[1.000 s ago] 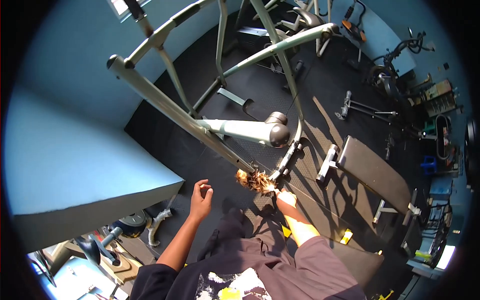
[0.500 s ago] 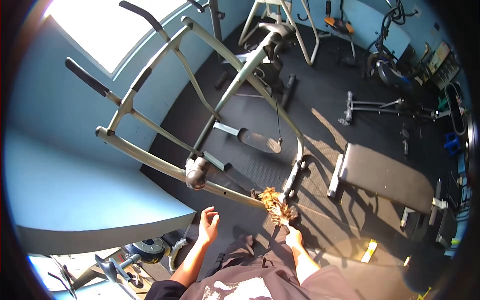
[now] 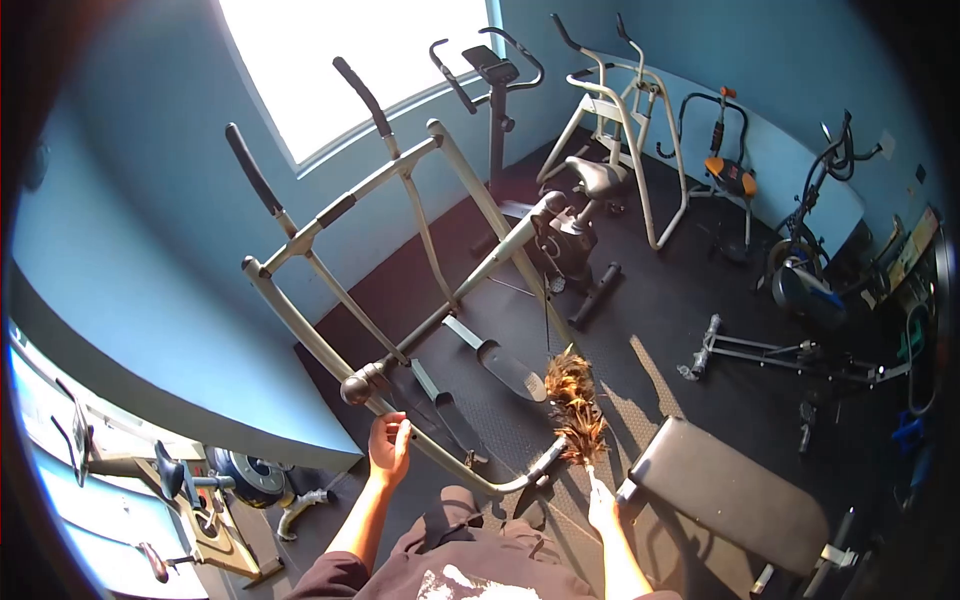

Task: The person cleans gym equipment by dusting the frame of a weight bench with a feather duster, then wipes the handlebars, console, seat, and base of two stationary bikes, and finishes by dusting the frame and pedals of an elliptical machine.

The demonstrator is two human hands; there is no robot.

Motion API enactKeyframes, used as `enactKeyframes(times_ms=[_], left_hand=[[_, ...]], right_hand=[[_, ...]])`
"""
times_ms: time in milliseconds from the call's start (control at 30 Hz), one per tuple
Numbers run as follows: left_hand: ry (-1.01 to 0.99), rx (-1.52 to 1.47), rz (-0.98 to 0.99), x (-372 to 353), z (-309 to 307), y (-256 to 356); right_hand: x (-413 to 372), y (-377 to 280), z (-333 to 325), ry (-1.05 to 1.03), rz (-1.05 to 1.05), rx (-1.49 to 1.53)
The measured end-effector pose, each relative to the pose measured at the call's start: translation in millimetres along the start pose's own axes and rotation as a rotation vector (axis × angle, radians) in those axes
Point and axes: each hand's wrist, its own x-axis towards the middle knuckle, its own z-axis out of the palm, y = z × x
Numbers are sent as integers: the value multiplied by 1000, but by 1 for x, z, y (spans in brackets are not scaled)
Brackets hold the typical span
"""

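A brown and golden feather duster (image 3: 575, 400) points forward from my right hand (image 3: 604, 508), whose fingers are wrapped round its pale handle. Its feathers overlap the near end of the elliptical walker's frame (image 3: 312, 330) in this view. My left hand (image 3: 390, 450) is open with nothing in it, its fingers loosely bent beside the lower tube of that frame. Close ahead of the fingertips is a dark round joint (image 3: 356, 389) on the tube. Two footplates, one of them a long grey pedal (image 3: 508, 370), hang inside the walker's frame.
A padded bench (image 3: 730, 490) stands at my right. Beyond the walker are an exercise bike (image 3: 570, 235) and a white-framed machine (image 3: 625, 140). A metal frame (image 3: 770, 350) lies on the black floor. Left, past a low blue wall (image 3: 180, 350), more bikes show in a mirror-like area.
My view has tilted up and turned. The right hand has moved the duster up and to the right; my left hand has come closer to the walker's tube.
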Motion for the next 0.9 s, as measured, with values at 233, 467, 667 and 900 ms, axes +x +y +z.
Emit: enactKeyframes(times_ms=[233,467,667,900], left_hand=[[59,-110,-55,-20,12,-8],[151,-37,-81,-9,65,-16],[1,-156,-150,41,126,-41],[-24,-143,-252,136,159,-69]], right_hand=[[37,-42,-16,-301,203,-316],[40,-75,15,-292,151,-112],[90,-104,33,-387,17,-101],[222,-155,80,-548,-49,-165]])
